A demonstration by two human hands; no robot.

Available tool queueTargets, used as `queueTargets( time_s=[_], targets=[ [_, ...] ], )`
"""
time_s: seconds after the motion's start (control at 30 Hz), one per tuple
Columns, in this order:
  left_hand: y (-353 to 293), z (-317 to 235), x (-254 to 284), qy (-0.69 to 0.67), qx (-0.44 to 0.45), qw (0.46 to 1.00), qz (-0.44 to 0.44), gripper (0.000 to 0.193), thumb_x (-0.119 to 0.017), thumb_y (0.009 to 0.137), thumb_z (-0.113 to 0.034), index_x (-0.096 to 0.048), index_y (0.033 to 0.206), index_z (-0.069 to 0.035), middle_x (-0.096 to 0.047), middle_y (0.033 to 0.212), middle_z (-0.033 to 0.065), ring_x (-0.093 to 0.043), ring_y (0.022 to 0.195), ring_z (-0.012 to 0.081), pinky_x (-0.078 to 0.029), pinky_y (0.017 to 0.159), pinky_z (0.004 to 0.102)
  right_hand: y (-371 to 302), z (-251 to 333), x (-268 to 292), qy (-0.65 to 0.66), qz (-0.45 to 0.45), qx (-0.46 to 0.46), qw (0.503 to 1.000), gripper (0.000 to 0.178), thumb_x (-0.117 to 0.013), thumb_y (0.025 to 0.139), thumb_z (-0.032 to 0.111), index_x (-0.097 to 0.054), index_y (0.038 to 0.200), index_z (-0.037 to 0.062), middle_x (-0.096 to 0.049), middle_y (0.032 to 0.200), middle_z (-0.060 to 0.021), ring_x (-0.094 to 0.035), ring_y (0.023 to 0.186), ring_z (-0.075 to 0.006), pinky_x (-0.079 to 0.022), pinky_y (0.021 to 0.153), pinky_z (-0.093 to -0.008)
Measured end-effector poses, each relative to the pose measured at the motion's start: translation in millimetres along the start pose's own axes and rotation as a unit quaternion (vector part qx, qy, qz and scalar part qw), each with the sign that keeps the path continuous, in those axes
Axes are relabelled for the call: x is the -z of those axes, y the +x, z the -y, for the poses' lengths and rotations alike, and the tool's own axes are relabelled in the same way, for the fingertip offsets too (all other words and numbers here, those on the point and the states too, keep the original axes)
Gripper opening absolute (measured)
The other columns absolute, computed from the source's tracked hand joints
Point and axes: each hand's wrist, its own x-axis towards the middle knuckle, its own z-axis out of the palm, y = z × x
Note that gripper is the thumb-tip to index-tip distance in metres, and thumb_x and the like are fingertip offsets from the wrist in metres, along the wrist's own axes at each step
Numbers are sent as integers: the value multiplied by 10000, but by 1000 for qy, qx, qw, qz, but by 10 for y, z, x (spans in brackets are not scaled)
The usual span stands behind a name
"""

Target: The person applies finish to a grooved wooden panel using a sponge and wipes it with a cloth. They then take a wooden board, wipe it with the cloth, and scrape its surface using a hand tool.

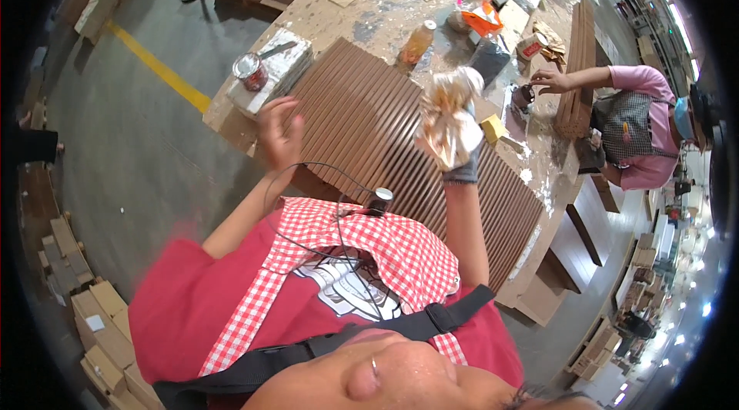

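A brown slatted wooden panel (362, 110) with parallel grooves lies across the worktable in front of me. My right hand (463, 170), in a dark grey glove, is closed around a crumpled, shiny pale rag (450, 121) with brownish stains. The rag is over the right part of the panel; whether it touches the slats I cannot tell. My left hand (281, 133) is bare and slightly blurred, its fingers apart and nothing in them. It hovers by the panel's left edge, near a white block (281, 75) bearing an open tin (250, 71) and a flat scraper (277, 50).
On the stained table (377, 13) stand an amber bottle (418, 42), a yellow sponge (493, 128), an orange bag (483, 19) and several containers. At the right, a co-worker's hand (550, 81) reaches to a dark jar (523, 96) beside stacked brown slats (577, 71).
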Motion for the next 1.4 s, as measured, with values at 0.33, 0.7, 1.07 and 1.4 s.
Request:
queueTargets(
  time_s=[0.33,0.7,1.07,1.4],
  targets=[
    [-691,159,618,41,224,973,30,398,-474,975,-280,-495,1302,-54,-503,1296,108,-454,1226,237,-329,1026,326,1653,-1010,-518,-715,76,147,679,234,-594,849,145,-653,1052,44,-612,1056,-166,-588,946,-312,-463,867,-378],
    [-982,160,257,29,223,974,-1,383,-479,963,-219,-491,1292,-23,-501,1278,142,-476,1191,295,-348,1009,359,303,-1558,-1161,-806,293,136,495,234,-553,813,110,-643,1001,4,-568,963,-209,-553,961,-344,-463,845,-412],
    [-787,15,301,86,198,976,36,339,-450,955,-185,-513,1243,-17,-535,1208,185,-513,1122,338,-391,956,372,535,-1529,-1212,-815,228,82,527,326,-616,749,106,-584,1042,-34,-577,958,-211,-559,964,-338,-472,828,-399],
    [-726,-75,234,133,181,973,50,335,-453,957,-195,-512,1238,-22,-534,1220,165,-503,1148,322,-379,979,364,1182,-1434,-525,-685,170,34,708,310,-602,806,241,-593,1059,62,-639,924,-106,-580,785,-203,-497,697,-325]
  ],
)
